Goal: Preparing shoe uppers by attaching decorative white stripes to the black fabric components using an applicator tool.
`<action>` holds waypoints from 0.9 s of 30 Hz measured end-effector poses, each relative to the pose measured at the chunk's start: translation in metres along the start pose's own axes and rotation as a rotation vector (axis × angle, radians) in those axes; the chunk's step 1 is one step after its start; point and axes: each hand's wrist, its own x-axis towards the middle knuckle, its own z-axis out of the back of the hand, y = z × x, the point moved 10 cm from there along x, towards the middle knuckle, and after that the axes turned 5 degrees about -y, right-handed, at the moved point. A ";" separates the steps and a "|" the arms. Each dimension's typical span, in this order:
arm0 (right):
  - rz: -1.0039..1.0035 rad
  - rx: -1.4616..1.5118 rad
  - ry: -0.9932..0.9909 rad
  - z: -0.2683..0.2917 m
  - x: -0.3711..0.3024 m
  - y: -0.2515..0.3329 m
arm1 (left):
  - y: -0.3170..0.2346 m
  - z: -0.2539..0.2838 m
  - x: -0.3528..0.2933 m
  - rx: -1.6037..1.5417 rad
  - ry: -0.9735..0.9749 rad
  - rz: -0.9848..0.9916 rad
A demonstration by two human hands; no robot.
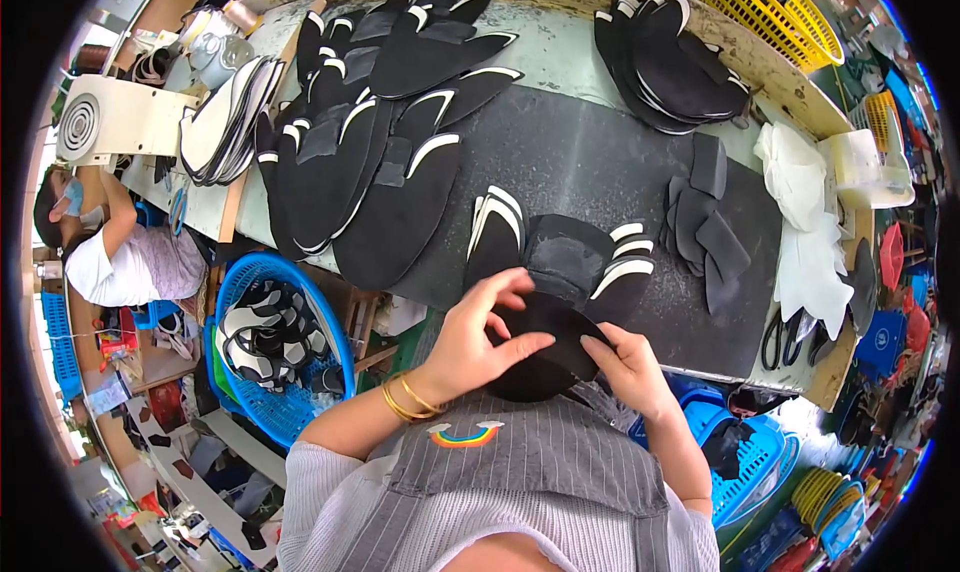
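In front of my body lies a stack of black shoe-upper pieces (620, 284) with white-edged tips and a dark grey patch (566, 259) across the middle. The near, rounded end of the top shoe upper (540, 367) reaches past the table edge toward my apron. My right hand (628, 368) pinches its right side between thumb and fingers. Over its left part is my left hand (488, 334), fingers apart and slightly curled, thumb stretched along the black surface. Whether the left fingertips press on the piece is hard to tell.
Piles of similar uppers (365, 162) cover the table's left side, and another pile (665, 67) lies at the far right. Small dark grey pieces (705, 222) and scissors (782, 340) are to the right. A blue basket (345, 357) stands below left. A person (130, 247) sits at far left.
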 end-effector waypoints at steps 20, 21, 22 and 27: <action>-0.122 -0.085 -0.345 0.034 0.045 -0.002 | 0.033 -0.003 0.058 0.396 0.025 0.127; -0.139 -0.083 -0.345 0.035 0.046 -0.004 | 0.035 -0.003 0.058 0.394 0.022 0.140; -0.146 -0.080 -0.341 0.034 0.045 -0.006 | 0.033 -0.004 0.057 0.404 0.011 0.110; -0.151 -0.084 -0.342 0.035 0.045 -0.004 | 0.030 -0.006 0.054 0.430 0.004 0.107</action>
